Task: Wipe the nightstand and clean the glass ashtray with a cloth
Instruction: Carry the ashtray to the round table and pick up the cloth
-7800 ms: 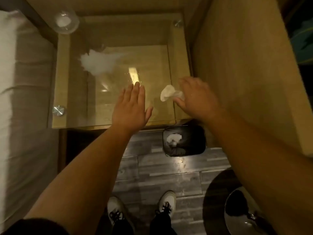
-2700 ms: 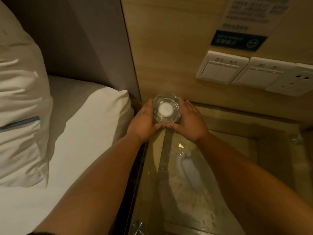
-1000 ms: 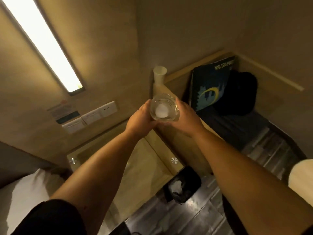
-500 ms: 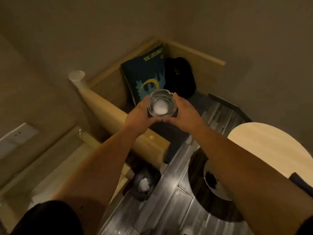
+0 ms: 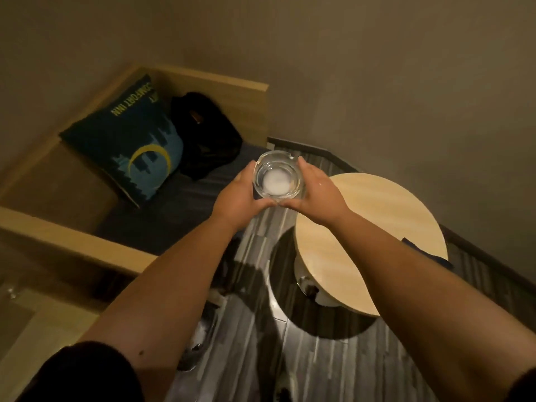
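Note:
I hold the round glass ashtray in the air in front of me, rim up, with a pale white patch showing in its bottom. My left hand grips its left side and my right hand grips its right side, thumbs meeting under the near edge. The ashtray hangs above the dark floor, just left of a round wooden table. A corner of the glass-topped nightstand shows at the lower left. No cloth is in view.
A wooden bench seat at the left holds a dark blue cushion and a black bag. Dark striped floor runs below my arms. A dark waste bin is partly hidden under my left forearm. Plain walls stand behind.
I lifted the ashtray off the nightstand with both hands and turned right with it; it now hangs beside the round table, and the nightstand has slid to the lower left.

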